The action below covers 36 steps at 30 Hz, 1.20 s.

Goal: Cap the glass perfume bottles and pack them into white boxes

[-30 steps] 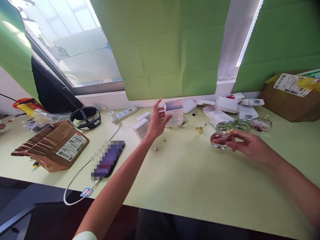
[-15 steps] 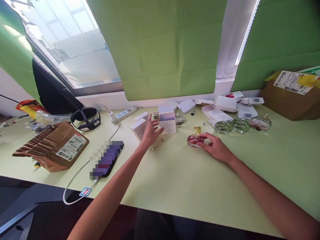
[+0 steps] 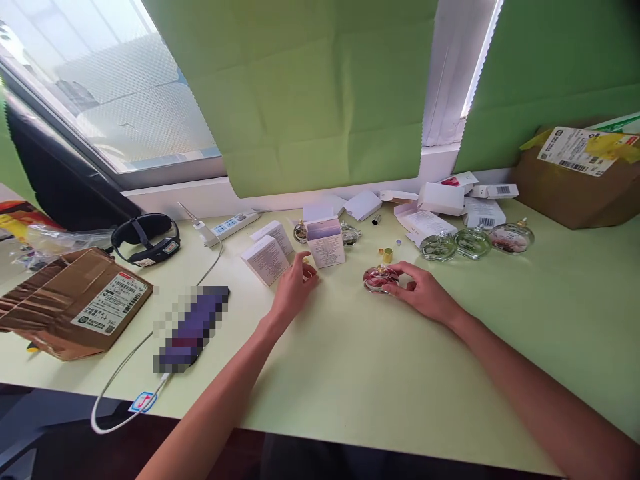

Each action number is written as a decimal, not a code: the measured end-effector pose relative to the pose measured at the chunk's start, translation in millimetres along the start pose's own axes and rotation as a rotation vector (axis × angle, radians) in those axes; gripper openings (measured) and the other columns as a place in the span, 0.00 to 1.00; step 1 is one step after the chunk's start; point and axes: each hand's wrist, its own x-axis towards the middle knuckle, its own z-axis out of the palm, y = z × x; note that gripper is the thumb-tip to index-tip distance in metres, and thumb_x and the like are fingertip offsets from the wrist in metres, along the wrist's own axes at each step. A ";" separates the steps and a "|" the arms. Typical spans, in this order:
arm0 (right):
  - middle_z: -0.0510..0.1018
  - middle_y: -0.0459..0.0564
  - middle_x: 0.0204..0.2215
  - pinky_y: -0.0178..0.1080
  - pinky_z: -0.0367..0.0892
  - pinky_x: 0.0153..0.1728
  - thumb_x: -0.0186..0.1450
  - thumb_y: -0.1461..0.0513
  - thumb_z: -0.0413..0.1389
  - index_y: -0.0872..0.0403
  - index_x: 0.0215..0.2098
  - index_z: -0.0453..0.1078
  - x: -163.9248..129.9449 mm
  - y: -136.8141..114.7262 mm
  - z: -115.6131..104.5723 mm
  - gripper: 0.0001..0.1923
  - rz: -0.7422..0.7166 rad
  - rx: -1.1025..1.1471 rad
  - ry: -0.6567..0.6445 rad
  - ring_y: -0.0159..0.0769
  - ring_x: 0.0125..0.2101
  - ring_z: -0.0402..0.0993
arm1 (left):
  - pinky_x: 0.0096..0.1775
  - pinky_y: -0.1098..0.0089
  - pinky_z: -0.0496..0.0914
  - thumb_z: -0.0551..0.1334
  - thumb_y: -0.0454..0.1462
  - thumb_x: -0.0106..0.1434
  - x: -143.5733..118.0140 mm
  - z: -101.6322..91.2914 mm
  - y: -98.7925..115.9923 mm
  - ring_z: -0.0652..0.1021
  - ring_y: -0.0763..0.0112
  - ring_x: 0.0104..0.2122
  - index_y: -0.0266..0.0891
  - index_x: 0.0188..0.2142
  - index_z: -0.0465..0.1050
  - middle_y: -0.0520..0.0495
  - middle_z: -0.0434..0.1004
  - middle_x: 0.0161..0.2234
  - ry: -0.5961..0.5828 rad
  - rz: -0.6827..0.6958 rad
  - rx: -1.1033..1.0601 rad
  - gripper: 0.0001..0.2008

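Note:
My right hand (image 3: 423, 291) grips the side of a round glass perfume bottle (image 3: 379, 280) with red contents and a gold neck, upright on the table. A gold cap (image 3: 387, 255) stands just behind it, with tiny pieces around it. My left hand (image 3: 295, 285) is down at the tabletop, its fingers curled together; whatever they pinch is hidden. Right behind those fingers is an open white printed box (image 3: 326, 244). Two more white cartons, one nearer (image 3: 266, 260) and one farther (image 3: 274, 233), stand to their left. Other glass bottles (image 3: 351, 233) are partly hidden behind the open box.
Three bottles, including a green one (image 3: 473, 244), stand at right before a pile of white boxes (image 3: 443, 199). Brown cartons sit far right (image 3: 575, 187) and left (image 3: 85, 307). A phone (image 3: 195, 327) with a cable, a headset (image 3: 146, 240) and a power strip (image 3: 235, 225) lie left.
My left hand has come down from beside the open box to the tabletop, and its spread fingers have curled in. My right hand still holds the bottle. The view has shifted slightly.

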 end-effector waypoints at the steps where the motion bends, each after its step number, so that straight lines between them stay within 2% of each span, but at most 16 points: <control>1: 0.76 0.50 0.48 0.38 0.66 0.24 0.60 0.45 0.61 0.48 0.53 0.72 -0.5 -2.6 -3.4 0.27 -0.009 -0.009 -0.010 0.27 0.21 0.61 | 0.41 0.65 0.71 0.60 0.33 0.63 -4.3 -3.2 7.6 0.78 0.68 0.37 0.47 0.57 0.58 0.51 0.80 0.39 0.006 0.017 -0.026 0.23; 3: 0.74 0.51 0.51 0.38 0.69 0.27 0.59 0.46 0.64 0.46 0.54 0.71 -1.8 -9.2 -12.5 0.28 -0.051 -0.015 0.013 0.32 0.29 0.69 | 0.39 0.66 0.72 0.61 0.33 0.64 -13.3 -9.4 24.6 0.78 0.69 0.36 0.49 0.58 0.57 0.52 0.80 0.39 0.032 0.058 -0.090 0.24; 6: 0.73 0.50 0.46 0.36 0.70 0.31 0.61 0.49 0.63 0.46 0.47 0.74 -3.9 -19.1 -26.4 0.18 -0.114 0.032 0.198 0.37 0.40 0.71 | 0.41 0.65 0.74 0.62 0.33 0.64 -20.5 -12.9 49.4 0.79 0.71 0.36 0.49 0.59 0.56 0.52 0.79 0.39 0.068 0.165 -0.267 0.26; 9: 0.72 0.47 0.36 0.34 0.70 0.32 0.63 0.51 0.62 0.47 0.41 0.74 -6.1 -26.3 -31.4 0.12 -0.128 0.136 0.326 0.35 0.36 0.70 | 0.48 0.63 0.76 0.63 0.33 0.65 -16.5 -2.9 66.6 0.80 0.71 0.40 0.48 0.62 0.53 0.51 0.79 0.40 0.001 0.358 -0.550 0.30; 11: 0.73 0.46 0.35 0.34 0.71 0.31 0.64 0.53 0.63 0.47 0.41 0.74 -8.1 -30.2 -27.7 0.10 -0.126 0.216 0.308 0.33 0.33 0.69 | 0.50 0.62 0.75 0.63 0.33 0.66 -10.7 9.1 73.1 0.80 0.70 0.43 0.48 0.64 0.52 0.49 0.79 0.41 -0.058 0.470 -0.675 0.31; 13: 0.74 0.47 0.38 0.34 0.70 0.29 0.64 0.53 0.63 0.47 0.43 0.73 -10.8 -34.2 -20.6 0.11 -0.120 0.284 0.237 0.31 0.30 0.68 | 0.52 0.61 0.75 0.64 0.33 0.66 -6.3 20.5 77.2 0.80 0.70 0.44 0.49 0.65 0.52 0.47 0.77 0.45 -0.075 0.552 -0.720 0.33; 17: 0.77 0.47 0.44 0.33 0.68 0.26 0.67 0.53 0.60 0.45 0.51 0.71 -16.7 -40.7 -8.5 0.16 -0.080 0.379 0.087 0.27 0.26 0.68 | 0.50 0.62 0.76 0.65 0.33 0.65 -7.3 29.5 83.4 0.79 0.71 0.44 0.51 0.66 0.52 0.48 0.77 0.43 0.012 0.733 -0.708 0.35; 19: 0.78 0.48 0.41 0.33 0.65 0.23 0.68 0.52 0.59 0.45 0.52 0.71 -19.0 -42.7 -7.2 0.16 -0.042 0.422 0.023 0.26 0.25 0.68 | 0.48 0.64 0.76 0.65 0.33 0.66 -10.2 28.6 86.0 0.80 0.71 0.42 0.51 0.66 0.53 0.49 0.79 0.41 0.055 0.813 -0.650 0.34; 21: 0.78 0.46 0.33 0.32 0.62 0.21 0.67 0.52 0.59 0.47 0.51 0.73 -20.5 -43.9 -8.3 0.16 0.001 0.473 -0.022 0.27 0.23 0.68 | 0.46 0.66 0.76 0.65 0.33 0.66 -12.3 28.0 87.7 0.80 0.72 0.41 0.51 0.66 0.54 0.49 0.80 0.41 0.063 0.857 -0.585 0.34; 24: 0.74 0.43 0.25 0.31 0.57 0.17 0.65 0.53 0.62 0.46 0.52 0.73 -21.2 -44.1 -10.6 0.17 0.062 0.564 -0.042 0.28 0.22 0.67 | 0.46 0.66 0.76 0.63 0.33 0.67 -13.6 30.3 89.2 0.80 0.71 0.43 0.52 0.68 0.51 0.48 0.81 0.43 0.034 0.875 -0.547 0.35; 27: 0.76 0.43 0.28 0.31 0.55 0.17 0.64 0.55 0.64 0.44 0.51 0.74 -20.4 -41.8 -10.7 0.17 0.110 0.651 -0.055 0.26 0.21 0.66 | 0.48 0.63 0.75 0.62 0.34 0.68 -14.6 35.1 89.4 0.80 0.69 0.44 0.51 0.69 0.47 0.48 0.81 0.43 0.031 0.865 -0.560 0.35; 30: 0.76 0.43 0.30 0.30 0.55 0.18 0.64 0.55 0.65 0.43 0.49 0.76 -19.4 -37.9 -10.2 0.14 0.150 0.712 -0.045 0.24 0.22 0.65 | 0.47 0.63 0.75 0.64 0.35 0.67 -15.6 41.2 84.3 0.79 0.68 0.46 0.50 0.68 0.48 0.46 0.79 0.46 0.103 0.832 -0.571 0.36; 34: 0.71 0.42 0.22 0.31 0.49 0.17 0.65 0.55 0.63 0.44 0.45 0.78 -18.1 -32.2 -12.8 0.10 0.114 0.721 -0.065 0.26 0.20 0.61 | 0.49 0.60 0.74 0.67 0.38 0.63 -15.0 55.9 67.4 0.75 0.65 0.49 0.48 0.66 0.52 0.42 0.71 0.52 0.222 0.690 -0.503 0.36; 36: 0.73 0.44 0.23 0.32 0.48 0.16 0.65 0.55 0.62 0.44 0.44 0.79 -17.0 -29.9 -15.5 0.09 0.085 0.715 -0.049 0.27 0.20 0.61 | 0.51 0.58 0.73 0.68 0.39 0.62 -14.4 65.3 58.8 0.74 0.62 0.52 0.48 0.66 0.52 0.40 0.67 0.55 0.178 0.585 -0.464 0.37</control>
